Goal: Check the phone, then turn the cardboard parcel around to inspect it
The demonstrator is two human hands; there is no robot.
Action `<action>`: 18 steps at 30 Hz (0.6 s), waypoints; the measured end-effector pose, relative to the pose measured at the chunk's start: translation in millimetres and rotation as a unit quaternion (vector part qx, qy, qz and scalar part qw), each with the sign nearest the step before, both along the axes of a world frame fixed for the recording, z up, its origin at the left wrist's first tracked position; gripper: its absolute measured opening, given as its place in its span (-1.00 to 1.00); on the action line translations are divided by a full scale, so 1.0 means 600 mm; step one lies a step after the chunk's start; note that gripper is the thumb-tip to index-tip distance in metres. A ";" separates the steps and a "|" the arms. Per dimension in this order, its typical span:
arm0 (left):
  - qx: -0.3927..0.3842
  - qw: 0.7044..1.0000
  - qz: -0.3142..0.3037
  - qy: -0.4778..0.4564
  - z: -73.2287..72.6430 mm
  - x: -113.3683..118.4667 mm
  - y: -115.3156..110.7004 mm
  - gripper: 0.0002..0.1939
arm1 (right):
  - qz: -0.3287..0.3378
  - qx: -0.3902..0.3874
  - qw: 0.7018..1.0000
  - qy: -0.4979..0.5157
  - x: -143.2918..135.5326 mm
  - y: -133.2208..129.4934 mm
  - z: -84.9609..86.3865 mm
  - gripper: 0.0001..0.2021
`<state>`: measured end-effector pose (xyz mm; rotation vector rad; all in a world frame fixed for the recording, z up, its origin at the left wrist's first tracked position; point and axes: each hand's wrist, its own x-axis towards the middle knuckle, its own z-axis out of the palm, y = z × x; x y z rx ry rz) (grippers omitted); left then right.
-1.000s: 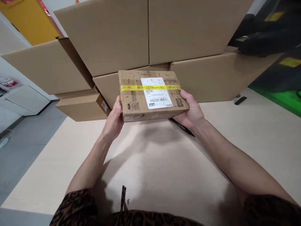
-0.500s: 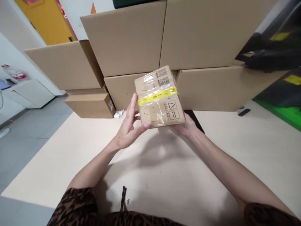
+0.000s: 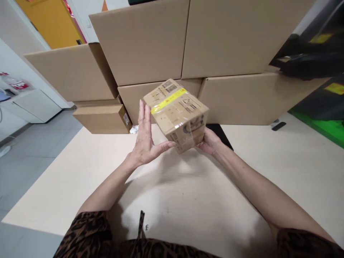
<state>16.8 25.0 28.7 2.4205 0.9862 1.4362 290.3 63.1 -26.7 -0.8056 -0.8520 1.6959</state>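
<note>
A small taped cardboard box (image 3: 180, 111) is held tilted above the table, its printed top and one side facing me. Yellow tape with red marks runs across the top, and clear tape shines on it. My left hand (image 3: 146, 143) is at the box's left side, fingers stretched upward against its edge and thumb at the lower front corner. My right hand (image 3: 211, 141) grips the box from the lower right, with some fingers hidden beneath it. Behind the right hand, a flat black object (image 3: 221, 136) lies on the table.
Large cardboard boxes (image 3: 142, 46) are stacked along the back of the pale table (image 3: 67, 172). A smaller carton (image 3: 100, 120) stands at the left. White crumpled scraps (image 3: 133, 129) lie beside it. A small black item (image 3: 278, 126) lies at the right, near dark bags (image 3: 309, 66).
The box has been turned and tipped between my hands, bringing a printed side into view. My left fingers have straightened and spread away from the thumb.
</note>
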 end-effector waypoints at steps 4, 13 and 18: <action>-0.031 0.995 0.048 -0.078 0.001 -0.015 0.012 0.29 | -0.017 -0.002 0.999 -0.050 0.005 -0.014 0.028 -0.52; -0.084 0.986 0.080 -0.123 -0.001 -0.032 0.038 0.08 | 0.011 0.065 0.993 -0.093 0.022 -0.041 0.089 -0.31; -0.127 0.980 0.096 -0.121 -0.005 -0.037 0.046 0.01 | -0.002 0.091 0.988 -0.126 0.035 -0.049 0.112 -0.30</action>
